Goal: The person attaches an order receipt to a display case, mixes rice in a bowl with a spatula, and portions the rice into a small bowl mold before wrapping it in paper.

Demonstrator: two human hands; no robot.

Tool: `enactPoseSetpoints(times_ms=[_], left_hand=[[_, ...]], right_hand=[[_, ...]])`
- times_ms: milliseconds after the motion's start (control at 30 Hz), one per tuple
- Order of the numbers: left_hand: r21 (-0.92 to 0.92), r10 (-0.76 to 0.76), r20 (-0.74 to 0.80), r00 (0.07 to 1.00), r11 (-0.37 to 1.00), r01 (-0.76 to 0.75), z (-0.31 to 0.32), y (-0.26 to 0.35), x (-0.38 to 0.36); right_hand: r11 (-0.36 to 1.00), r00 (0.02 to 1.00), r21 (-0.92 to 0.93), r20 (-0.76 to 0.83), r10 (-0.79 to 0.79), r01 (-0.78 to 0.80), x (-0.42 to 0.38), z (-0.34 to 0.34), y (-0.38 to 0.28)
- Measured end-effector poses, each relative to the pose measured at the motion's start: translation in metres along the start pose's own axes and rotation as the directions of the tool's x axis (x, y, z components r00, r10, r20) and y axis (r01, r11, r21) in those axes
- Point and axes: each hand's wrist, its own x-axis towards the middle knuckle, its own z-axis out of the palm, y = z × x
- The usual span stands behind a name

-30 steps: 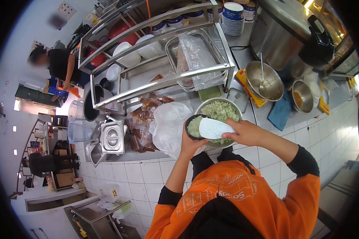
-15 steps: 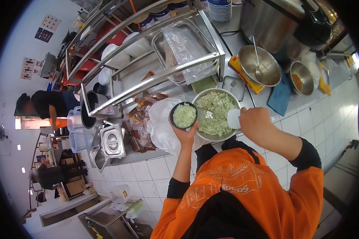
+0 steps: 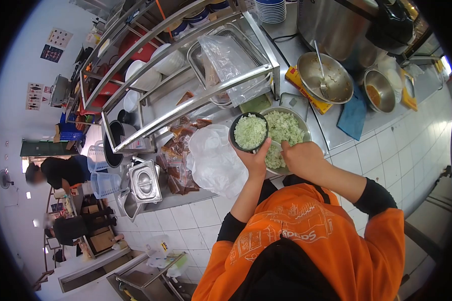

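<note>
A stainless steel counter runs across the middle of the frame. On it, a silver metal-tube rack fills the upper left and centre, and a large cylindrical metal cooker stands at the upper right. A crumpled, translucent white plastic bag lies at the centre. Just right of it sits a wide, round metal bowl of pale green, rice-like grains. A round metal bowl with a fork is farther up and right.

Near the centre, a small, round black bowl, heaped with the same grains, overlaps the wide bowl's left edge. The left hand grasps it from below, half open, thumb against its side. The right hand is curled over the wide bowl, fingers drawn in around a white scoop, mostly hidden.
</note>
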Motion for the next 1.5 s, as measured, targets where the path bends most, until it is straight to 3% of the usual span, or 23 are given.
enactPoseSetpoints(times_ms=[133,200,267,367,467,567,667,700,800,933,1033,1167,1233,1333,1367,1467,1500], left_hand=[[0.027,0.007,0.013,1.0,1.0,-0.008,-0.003,0.0,0.005],[0.044,-0.001,0.019,1.0,0.999,0.0,-0.012,-0.001,0.006],[0.149,0.063,0.045,0.997,0.986,-0.069,-0.025,-0.005,0.006],[0.359,0.156,0.111,0.982,0.915,-0.186,-0.039,0.005,0.006],[0.525,0.132,0.263,0.956,0.812,-0.257,-0.042,0.032,0.001],[0.618,0.044,0.359,0.932,0.737,-0.273,-0.029,0.044,-0.009],[0.669,0.004,0.37,0.929,0.692,-0.269,-0.003,0.049,-0.017],[0.685,-0.012,0.348,0.938,0.685,-0.246,0.004,0.047,-0.019],[0.7,0.047,0.326,0.944,0.659,-0.274,0.017,0.045,-0.016],[0.692,0.018,0.34,0.94,0.672,-0.263,0.011,0.045,-0.01],[0.645,-0.008,0.362,0.932,0.724,-0.244,-0.007,0.045,-0.012],[0.509,-0.025,0.361,0.932,0.843,-0.175,-0.026,0.043,-0.017],[0.456,-0.034,0.346,0.938,0.879,-0.136,-0.028,0.045,-0.018],[0.418,-0.055,0.34,0.939,0.903,-0.099,-0.027,0.045,-0.014],[0.394,-0.051,0.34,0.939,0.914,-0.093,-0.029,0.043,-0.013],[0.397,-0.045,0.431,0.901,0.907,-0.144,-0.038,0.046,-0.011],[0.406,-0.044,0.473,0.88,0.897,-0.174,-0.041,0.051,-0.007]], right_hand=[[0.985,0.989,0.164,-0.15,-0.02,0.044,0.007,0.023,0.046],[0.974,0.99,0.223,-0.124,0.071,-0.042,0.006,0.027,0.057],[0.971,0.989,0.217,-0.091,0.12,-0.099,0.004,0.022,0.065],[0.952,0.964,0.301,-0.236,0.126,-0.051,-0.005,0.016,0.073],[0.963,0.969,0.257,-0.202,0.139,-0.084,-0.011,-0.003,0.068],[0.988,0.961,0.077,-0.234,0.145,-0.131,-0.01,-0.011,0.046],[0.984,0.961,-0.179,-0.275,-0.033,-0.018,-0.005,0.008,0.024],[0.955,0.858,-0.276,-0.459,-0.228,0.106,-0.006,0.014,0.018],[0.844,0.848,-0.508,-0.36,-0.39,0.173,-0.009,0.02,0.003],[0.833,0.845,-0.531,-0.366,-0.39,0.155,-0.011,0.022,0.002],[0.904,0.829,-0.346,-0.406,-0.385,0.25,-0.007,0.009,0.022],[0.968,0.883,-0.19,-0.41,-0.229,0.163,-0.008,-0.025,0.048],[0.982,0.913,-0.033,-0.363,-0.187,0.188,-0.007,-0.043,0.053],[0.936,0.98,0.297,-0.111,-0.166,0.192,0.005,-0.043,0.049],[0.907,0.968,0.337,-0.105,-0.229,0.252,0.007,-0.027,0.049],[0.966,0.982,0.219,0.093,-0.162,0.139,-0.002,-0.02,0.029],[0.966,0.974,0.191,0.115,-0.197,0.173,-0.004,-0.017,0.026]])
